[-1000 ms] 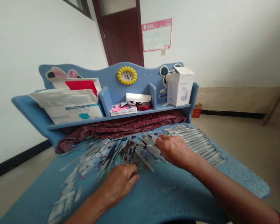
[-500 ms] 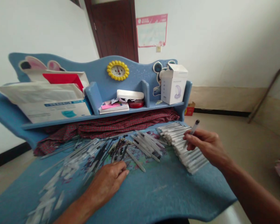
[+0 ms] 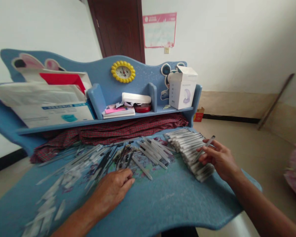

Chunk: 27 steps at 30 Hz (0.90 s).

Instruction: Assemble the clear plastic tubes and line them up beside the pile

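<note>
My right hand (image 3: 218, 158) pinches a single pen (image 3: 205, 145) and holds it low over a neat row of white pens (image 3: 189, 148) at the right side of the blue desk (image 3: 162, 204). My left hand (image 3: 112, 191) rests palm down on the desk, fingers together and slightly curled, at the near edge of a loose heap of pens and pen parts (image 3: 118, 157). More white pieces (image 3: 49, 207) lie scattered and blurred at the left.
A red plaid cloth (image 3: 118, 131) lies under the desk's shelf. The shelf carries a white box (image 3: 182, 87), notebooks (image 3: 118, 112), a red tin (image 3: 143, 108) and big paper packets (image 3: 46, 102). A yellow clock (image 3: 122, 71) sits on the backboard. Behind is a dark door (image 3: 118, 29).
My right hand left the loose heap with one pen, carried it right and has lowered it over the neat row. My left hand has barely moved. The camera swung right.
</note>
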### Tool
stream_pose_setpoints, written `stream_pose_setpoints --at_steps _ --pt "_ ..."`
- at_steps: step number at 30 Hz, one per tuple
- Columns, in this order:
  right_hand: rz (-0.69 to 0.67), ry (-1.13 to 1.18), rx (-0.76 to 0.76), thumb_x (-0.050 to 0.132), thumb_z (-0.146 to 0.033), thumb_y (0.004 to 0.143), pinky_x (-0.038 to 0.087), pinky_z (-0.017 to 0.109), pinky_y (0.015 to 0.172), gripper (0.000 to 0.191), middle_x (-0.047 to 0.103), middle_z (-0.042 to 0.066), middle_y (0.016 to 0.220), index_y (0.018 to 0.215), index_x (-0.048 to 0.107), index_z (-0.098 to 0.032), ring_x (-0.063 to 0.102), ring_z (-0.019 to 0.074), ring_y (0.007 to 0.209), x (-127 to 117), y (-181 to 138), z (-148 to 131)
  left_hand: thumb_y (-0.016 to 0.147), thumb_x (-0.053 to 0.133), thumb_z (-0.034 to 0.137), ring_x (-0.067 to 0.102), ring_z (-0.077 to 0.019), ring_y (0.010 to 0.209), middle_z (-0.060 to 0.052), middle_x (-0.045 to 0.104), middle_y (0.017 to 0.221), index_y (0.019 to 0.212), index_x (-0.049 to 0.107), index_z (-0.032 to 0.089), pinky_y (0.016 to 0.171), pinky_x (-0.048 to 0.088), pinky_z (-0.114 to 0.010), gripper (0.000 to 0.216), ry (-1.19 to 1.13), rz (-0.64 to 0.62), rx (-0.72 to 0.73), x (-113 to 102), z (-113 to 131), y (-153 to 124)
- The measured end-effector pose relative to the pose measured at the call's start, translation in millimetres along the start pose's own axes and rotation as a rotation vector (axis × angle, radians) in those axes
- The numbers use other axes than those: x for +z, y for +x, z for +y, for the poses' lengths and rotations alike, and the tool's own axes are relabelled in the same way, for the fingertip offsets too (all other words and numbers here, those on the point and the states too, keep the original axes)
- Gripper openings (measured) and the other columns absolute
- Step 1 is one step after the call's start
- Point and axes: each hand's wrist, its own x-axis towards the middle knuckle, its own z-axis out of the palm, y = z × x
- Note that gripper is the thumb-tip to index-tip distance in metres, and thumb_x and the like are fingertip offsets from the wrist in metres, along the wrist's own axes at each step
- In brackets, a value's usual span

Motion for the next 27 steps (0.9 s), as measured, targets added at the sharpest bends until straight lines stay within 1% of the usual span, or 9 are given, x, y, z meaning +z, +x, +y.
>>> stream_pose_setpoints --at_steps 4,8,13,16,19,21,23,26,27 --pt "0.011 0.088 0.027 0.075 -0.032 0.061 0.047 0.023 0.042 0.038 0.067 0.003 0.071 0.09 0.055 -0.016 0.061 0.0138 0.047 -6.8 4.7 2.8 0.084 0.037 0.029 0.056 -0.0154 0.072 -0.002 0.059 0.072 0.072 0.053 0.019 0.063 0.035 -0.023 0.023 0.001 0.001 0.002 0.0 -0.6 -0.6" --pt "-0.002 0.126 0.051 0.074 -0.03 0.063 0.046 0.023 0.041 0.034 0.066 0.002 0.067 0.087 0.055 -0.017 0.06 0.0137 0.045 -10.3 4.3 6.6 0.084 0.037 0.029 0.056 -0.0151 0.072 -0.001 0.059 0.073 0.072 0.053 0.019 0.063 0.036 -0.023 0.022 -0.005 0.005 0.023 -0.2 -1.6 -1.0" --pt "-0.049 0.107 0.052 0.073 -0.032 0.065 0.046 0.023 0.042 0.031 0.067 0.003 0.071 0.085 0.056 -0.017 0.059 0.0125 0.046 -0.4 -6.7 1.8 0.083 0.04 0.03 0.056 -0.0146 0.069 -0.001 0.058 0.069 0.07 0.053 0.018 0.063 0.037 -0.024 0.022 -0.093 0.063 0.027 0.6 -0.2 -2.7" --pt "-0.075 0.089 0.026 0.071 -0.033 0.068 0.046 0.023 0.043 0.025 0.067 0.005 0.072 0.08 0.058 -0.015 0.059 0.0126 0.047 15.5 -17.0 -5.0 0.082 0.04 0.035 0.053 -0.0123 0.058 0.001 0.055 0.062 0.07 0.051 0.018 0.057 0.038 -0.023 0.024 -0.317 0.079 -0.052 1.5 2.1 -3.8" --pt "-0.123 0.096 0.015 0.069 -0.033 0.07 0.046 0.024 0.045 0.022 0.068 0.007 0.076 0.078 0.06 -0.014 0.059 0.0131 0.048 36.0 -28.3 -9.2 0.081 0.039 0.042 0.048 -0.0083 0.041 0.003 0.056 0.062 0.075 0.049 0.017 0.044 0.036 -0.021 0.027 -0.722 -0.067 -0.133 2.6 3.7 -4.3" --pt "-0.17 0.098 0.017 0.068 -0.033 0.071 0.046 0.025 0.046 0.021 0.069 0.008 0.077 0.078 0.061 -0.014 0.06 0.0133 0.049 49.3 -35.0 -8.3 0.08 0.04 0.042 0.048 -0.0075 0.039 0.002 0.059 0.065 0.079 0.048 0.017 0.041 0.036 -0.02 0.027 -0.829 -0.095 -0.133 3.4 3.7 -4.8" --pt "-0.222 0.085 0.024 0.067 -0.034 0.073 0.046 0.025 0.047 0.02 0.068 0.008 0.076 0.077 0.063 -0.014 0.059 0.0133 0.05 60.5 -40.4 -4.3 0.08 0.043 0.038 0.05 -0.008 0.043 0.001 0.059 0.066 0.078 0.05 0.016 0.044 0.037 -0.02 0.023 -0.717 -0.026 -0.112 4.4 2.8 -5.6" --pt "-0.255 0.047 0.025 0.066 -0.035 0.073 0.046 0.025 0.048 0.021 0.068 0.007 0.072 0.076 0.063 -0.015 0.059 0.0134 0.05 71.6 -46.8 4.5 0.079 0.049 0.029 0.055 -0.0121 0.062 0.0 0.058 0.066 0.072 0.054 0.017 0.06 0.041 -0.023 0.015 -0.312 0.15 -0.006 6.9 1.0 -7.2" --pt "-0.249 0.032 0.022 0.067 -0.036 0.072 0.046 0.026 0.048 0.021 0.067 0.007 0.071 0.076 0.063 -0.015 0.059 0.0138 0.05 73.9 -48.6 7.3 0.08 0.049 0.027 0.056 -0.0137 0.067 -0.002 0.059 0.07 0.073 0.055 0.017 0.065 0.042 -0.025 0.014 -0.217 0.174 0.032 8.3 0.6 -7.6"
